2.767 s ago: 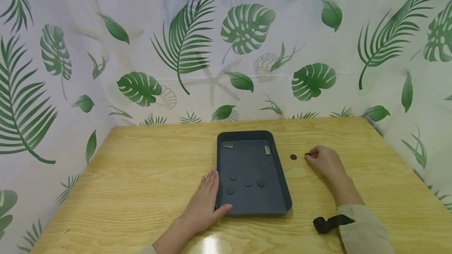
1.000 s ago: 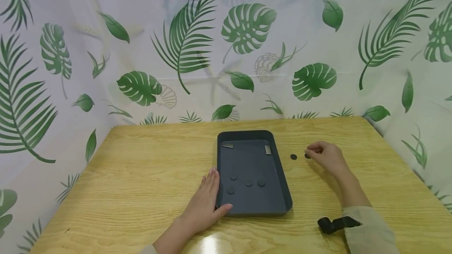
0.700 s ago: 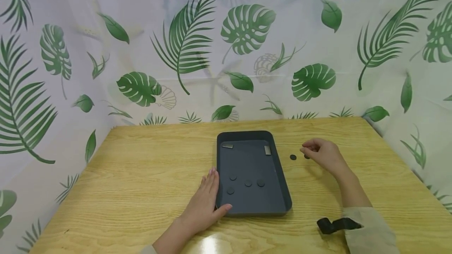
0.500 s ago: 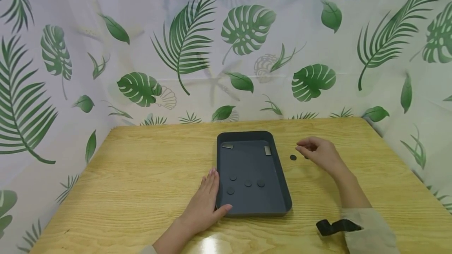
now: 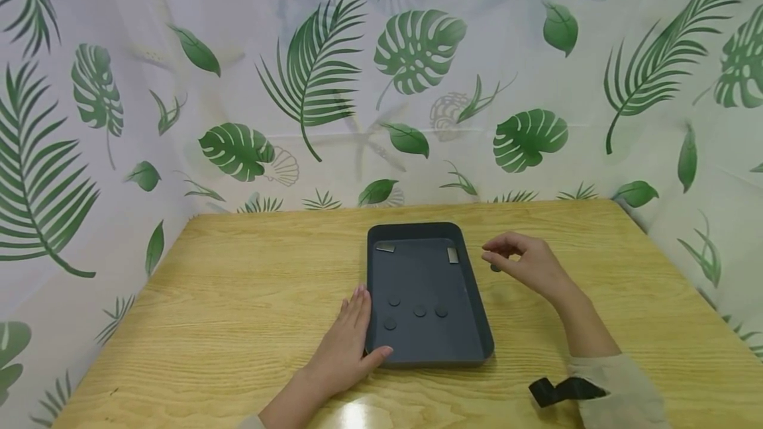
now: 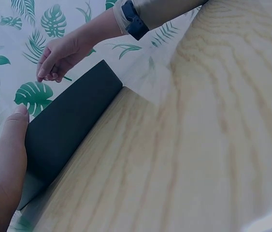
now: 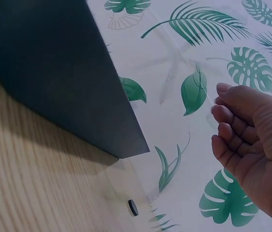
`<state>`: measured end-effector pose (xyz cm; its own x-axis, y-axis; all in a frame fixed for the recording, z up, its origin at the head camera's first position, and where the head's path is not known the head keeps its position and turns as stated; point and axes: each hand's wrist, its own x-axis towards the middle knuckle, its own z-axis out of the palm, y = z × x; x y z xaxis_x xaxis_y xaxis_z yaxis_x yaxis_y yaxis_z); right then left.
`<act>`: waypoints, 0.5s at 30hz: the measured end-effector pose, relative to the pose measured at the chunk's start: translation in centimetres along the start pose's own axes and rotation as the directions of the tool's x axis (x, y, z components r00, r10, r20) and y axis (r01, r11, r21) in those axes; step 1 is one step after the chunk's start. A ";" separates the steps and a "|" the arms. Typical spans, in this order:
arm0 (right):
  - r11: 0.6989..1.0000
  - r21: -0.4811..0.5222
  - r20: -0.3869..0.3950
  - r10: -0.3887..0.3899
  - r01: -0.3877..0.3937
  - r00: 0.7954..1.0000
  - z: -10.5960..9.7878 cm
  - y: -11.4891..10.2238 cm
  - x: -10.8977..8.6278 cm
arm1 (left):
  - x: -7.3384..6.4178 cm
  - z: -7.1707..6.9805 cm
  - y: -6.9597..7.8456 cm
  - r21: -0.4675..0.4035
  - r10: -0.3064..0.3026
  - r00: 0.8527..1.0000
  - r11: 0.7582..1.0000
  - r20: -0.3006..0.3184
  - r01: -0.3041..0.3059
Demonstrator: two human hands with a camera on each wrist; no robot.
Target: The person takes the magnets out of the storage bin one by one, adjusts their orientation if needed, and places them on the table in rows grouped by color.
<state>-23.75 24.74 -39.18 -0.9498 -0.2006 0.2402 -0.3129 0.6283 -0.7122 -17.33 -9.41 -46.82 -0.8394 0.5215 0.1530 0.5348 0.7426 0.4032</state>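
A dark grey rectangular tray [image 5: 426,349] lies on the wooden table. Several small dark round discs [image 5: 420,310] are on its floor toward the near end. My left hand [image 5: 341,346] rests along the tray's left side, fingers straight, thumb over the near-left corner. To the right of the tray, my right hand [image 5: 532,269] hovers above the table with loosely bent fingers; nothing shows between thumb and fingertips. Just beneath those fingertips lies another dark disc [image 5: 495,267], also visible in the right wrist view as a black disc [image 7: 133,208]. A second loose disc is hidden from the head view.
Two small shiny rectangular plates lie in the tray's far part, one plate [image 5: 385,248] at left and one plate [image 5: 453,255] at right. A leaf-patterned cloth [image 5: 334,85] hangs around the table [image 5: 238,283]. A black strap device [image 5: 566,390] sits on the right wrist.
My right hand has let go of the farther-right disc and moved left, over the disc nearer the tray. The left hand and tray have stayed put.
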 end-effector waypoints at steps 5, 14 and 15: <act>0.998 0.002 0.024 -0.070 0.070 0.997 0.7 -0.4 0.1 | 0.0 0.0 0.0 0.000 -0.006 1.000 1.000 0.009 0.006; 0.990 0.018 0.112 -0.141 0.140 0.984 2.6 -0.4 0.2 | 0.0 0.0 0.0 -0.008 -0.011 1.000 1.000 0.011 0.011; 0.988 0.019 0.121 -0.156 0.155 0.980 2.8 -0.4 0.2 | 0.0 0.0 0.0 -0.008 -0.010 1.000 1.000 0.009 0.010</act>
<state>-23.90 22.36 -40.72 -0.8833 -0.3853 0.2670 -0.4561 0.5750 -0.6792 -17.34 -9.44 -46.87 -0.8437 0.5181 0.1404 0.5256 0.7443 0.4120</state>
